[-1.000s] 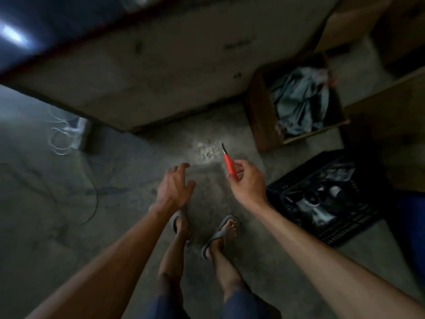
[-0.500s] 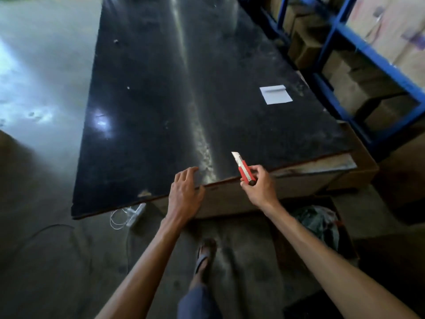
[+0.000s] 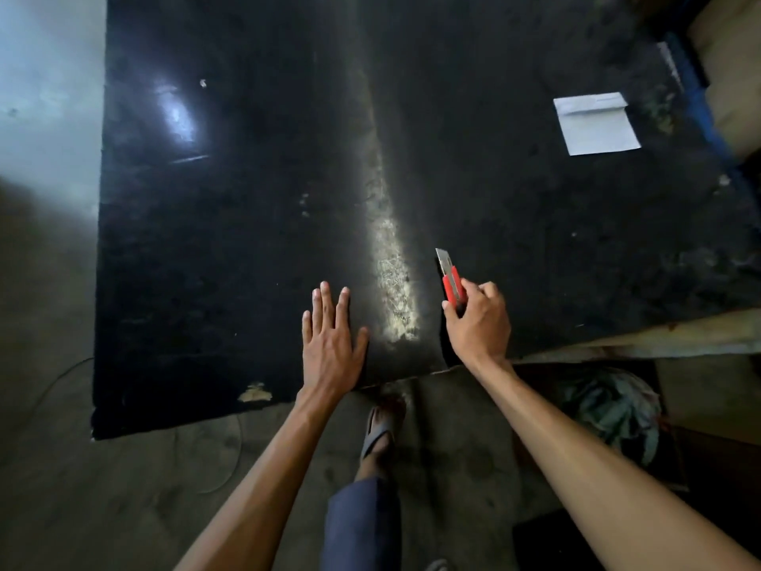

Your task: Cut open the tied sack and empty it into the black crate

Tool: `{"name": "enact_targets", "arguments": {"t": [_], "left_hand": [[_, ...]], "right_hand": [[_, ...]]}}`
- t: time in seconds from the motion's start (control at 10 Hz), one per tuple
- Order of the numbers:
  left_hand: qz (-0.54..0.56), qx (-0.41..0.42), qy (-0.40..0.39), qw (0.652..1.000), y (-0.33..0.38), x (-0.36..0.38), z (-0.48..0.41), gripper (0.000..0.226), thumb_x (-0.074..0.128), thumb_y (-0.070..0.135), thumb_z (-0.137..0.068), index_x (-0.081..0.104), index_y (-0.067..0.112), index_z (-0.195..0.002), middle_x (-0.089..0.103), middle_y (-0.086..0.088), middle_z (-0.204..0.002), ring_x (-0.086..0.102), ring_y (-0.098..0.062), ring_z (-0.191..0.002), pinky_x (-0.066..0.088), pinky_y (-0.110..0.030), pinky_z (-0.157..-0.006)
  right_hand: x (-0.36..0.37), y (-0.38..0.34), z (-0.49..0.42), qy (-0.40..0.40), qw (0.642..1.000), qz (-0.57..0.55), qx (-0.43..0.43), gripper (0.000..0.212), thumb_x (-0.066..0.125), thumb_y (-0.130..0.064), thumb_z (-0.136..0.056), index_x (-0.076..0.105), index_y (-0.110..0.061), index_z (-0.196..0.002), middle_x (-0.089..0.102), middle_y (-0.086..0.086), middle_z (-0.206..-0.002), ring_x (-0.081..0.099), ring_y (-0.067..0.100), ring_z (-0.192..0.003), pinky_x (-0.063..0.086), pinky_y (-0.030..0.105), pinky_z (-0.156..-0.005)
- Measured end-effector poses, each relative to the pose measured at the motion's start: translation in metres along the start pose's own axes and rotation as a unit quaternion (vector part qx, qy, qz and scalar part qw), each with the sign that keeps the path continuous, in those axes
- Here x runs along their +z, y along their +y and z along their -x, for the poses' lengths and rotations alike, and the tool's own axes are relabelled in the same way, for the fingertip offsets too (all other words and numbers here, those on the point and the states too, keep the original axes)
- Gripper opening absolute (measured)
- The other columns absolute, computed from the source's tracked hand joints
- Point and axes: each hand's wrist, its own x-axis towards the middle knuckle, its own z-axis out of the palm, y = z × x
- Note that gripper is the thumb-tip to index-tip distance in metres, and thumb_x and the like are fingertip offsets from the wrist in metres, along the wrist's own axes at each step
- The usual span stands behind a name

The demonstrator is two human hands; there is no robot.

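The person stands at the near edge of a large black surface (image 3: 247, 241), and neither the tied sack nor the black crate can be made out with any certainty in the head view, so the task appears to sit at a between-steps point, with cutting tool in hand but nothing presented to cut. The right hand (image 3: 479, 323) is closed around the red handle of a utility knife (image 3: 451, 282), thumb and fingers wrapped low on the grip, with the pale blade extended beyond the handle. The knife's long axis runs from the fist toward about 11 o'clock, blade tip leading away from the body and out over the surface, the handle end buried in the palm. The left hand (image 3: 331, 344) lies flat and empty on the surface just left of a scuffed, shiny streak (image 3: 391, 274), fingers spread and pointing toward 12 o'clock. A white sheet of paper (image 3: 595, 123) rests well apart at roughly 2 o'clock. Below the surface edge at about 4 o'clock, a cardboard box (image 3: 667, 405) holds crumpled greyish-green material (image 3: 609, 410) that may be plastic or cloth; the dim light leaves it unclear. Judging from this, the next move calls for locating the sack, or setting the open knife down safely if the work is finished, keeping the exposed blade turned away from the resting left hand.
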Motion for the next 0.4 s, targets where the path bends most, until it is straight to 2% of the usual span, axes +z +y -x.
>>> {"name": "enact_targets", "arguments": {"t": [0.2, 0.3, 0.4], "left_hand": [[-0.023, -0.01, -0.023, 0.999, 0.003, 0.002, 0.0, 0.073, 0.044, 0.038, -0.103, 0.008, 0.017, -0.163, -0.007, -0.015, -0.171, -0.007, -0.029, -0.159, 0.006, -0.045, -0.129], [-0.002, -0.017, -0.036, 0.999, 0.014, -0.014, 0.008, 0.071, 0.046, 0.035, -0.102, 0.014, 0.016, -0.163, -0.004, -0.015, -0.171, -0.004, -0.029, -0.159, 0.009, -0.043, -0.129], [0.003, 0.009, -0.02, 1.0, 0.027, -0.026, 0.043, 0.072, 0.049, 0.033, -0.101, 0.017, 0.015, -0.162, -0.001, -0.015, -0.171, -0.002, -0.029, -0.159, 0.013, -0.041, -0.129]], "right_hand": [[-0.001, -0.001, 0.005, -0.012, 1.0, 0.026, -0.009, 0.052, 0.068, -0.032, -0.088, 0.056, -0.01, -0.134, 0.058, 0.011, -0.115, 0.06, 0.029, -0.104, 0.056, 0.04, -0.081], [-0.021, -0.005, 0.019, -0.037, 0.998, 0.045, -0.025, 0.052, 0.064, -0.034, -0.09, 0.054, -0.01, -0.135, 0.058, 0.012, -0.123, 0.059, 0.03, -0.11, 0.055, 0.041, -0.086], [-0.041, 0.008, 0.058, -0.044, 0.995, 0.056, -0.068, 0.053, 0.063, -0.032, -0.088, 0.053, -0.014, -0.137, 0.053, 0.012, -0.139, 0.056, 0.031, -0.122, 0.05, 0.041, -0.096]]}}
